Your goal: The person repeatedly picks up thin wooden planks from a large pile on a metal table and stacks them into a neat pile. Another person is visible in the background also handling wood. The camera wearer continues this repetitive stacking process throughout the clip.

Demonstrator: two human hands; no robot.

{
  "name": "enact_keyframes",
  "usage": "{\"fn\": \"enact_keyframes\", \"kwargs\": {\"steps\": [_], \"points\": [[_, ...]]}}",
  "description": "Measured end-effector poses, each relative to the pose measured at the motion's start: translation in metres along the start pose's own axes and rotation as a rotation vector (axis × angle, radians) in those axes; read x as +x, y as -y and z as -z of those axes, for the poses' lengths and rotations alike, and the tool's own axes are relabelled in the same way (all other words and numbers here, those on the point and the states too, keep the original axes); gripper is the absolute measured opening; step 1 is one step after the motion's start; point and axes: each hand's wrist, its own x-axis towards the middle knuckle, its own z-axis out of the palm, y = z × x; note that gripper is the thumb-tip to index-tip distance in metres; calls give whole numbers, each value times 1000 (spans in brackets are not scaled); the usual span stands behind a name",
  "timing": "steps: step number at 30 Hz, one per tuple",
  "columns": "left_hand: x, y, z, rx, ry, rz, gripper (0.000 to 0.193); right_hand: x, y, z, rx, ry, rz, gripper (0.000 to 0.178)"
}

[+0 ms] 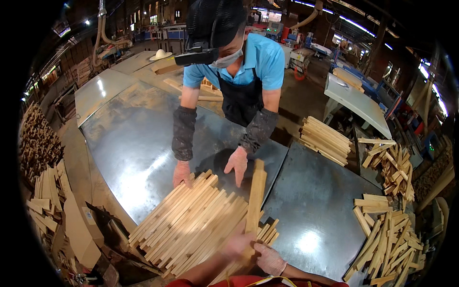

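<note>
A long wooden board (256, 201) rises at a steep tilt in front of me, its lower end between my hands. My left hand (238, 245), blurred by motion, closes around the lower part of the board. On its right edge my right hand (271, 260), in a pale glove, grips with bent fingers. Many narrow wooden strips (186, 225) lie side by side on the metal table, left of the board. Shorter strip ends (267, 232) show just right of it. What lies under my forearms is hidden.
Across the metal tabletop (129, 124) a co-worker (234, 81) leans in, one gloved hand (182, 174) on the strips, the other (237, 165) above the table. Loose sticks (387, 244) pile at the right, a stack of boards (325, 138) beyond. Cardboard (79, 229) stands at the left.
</note>
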Motion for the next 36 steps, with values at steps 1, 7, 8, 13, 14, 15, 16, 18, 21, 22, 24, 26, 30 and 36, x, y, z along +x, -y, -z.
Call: {"fn": "enact_keyframes", "kwargs": {"steps": [1, 7, 8, 13, 14, 15, 16, 18, 21, 22, 24, 26, 30, 36], "points": [[0, -4, 2, 98, -25, -50, 57, -5, 3, 7, 12, -10, 5, 28], [17, -91, 22, 412, -205, -102, 54, -24, 0, 55, -8, 75, -38, 37], [9, -89, 22, 482, -106, 18, 61, -26, -8, 62, -7, 112, -35, 40], [-60, -60, 2, 462, 76, 85, 75, -56, -17, 59, -71, 144, -77, 49], [-66, -48, -2, 520, 127, 76, 76, -61, -16, 57, -20, 190, -102, 50], [-73, -39, -6, 580, 180, 61, 77, -68, -17, 54, 31, 241, -119, 51], [-79, -34, -12, 640, 254, 41, 79, -69, -23, 65, -10, 181, -57, 50], [-85, -39, -29, 640, 301, 109, 82, -79, -22, 62, 79, 262, -69, 34], [-95, -11, -41, 530, 338, 217, 85, -66, -33, 84, -601, 202, 297, 26], [-98, -9, -47, 475, 335, 182, 85, -74, -26, 76, -665, 117, 278, 24], [-97, -32, -67, 406, 413, 167, 89, -97, -15, 54, -12, -32, 41, 27], [-96, -56, -100, 775, 392, 223, 93, -111, -22, 48, -42, -116, 207, 40], [-99, -13, -157, 650, 562, 396, 82, -93, -45, 125, 151, -189, 292, 59], [-129, 33, -184, 887, 711, -45, 102, -121, -68, 220, -126, -485, 365, 68]]}}
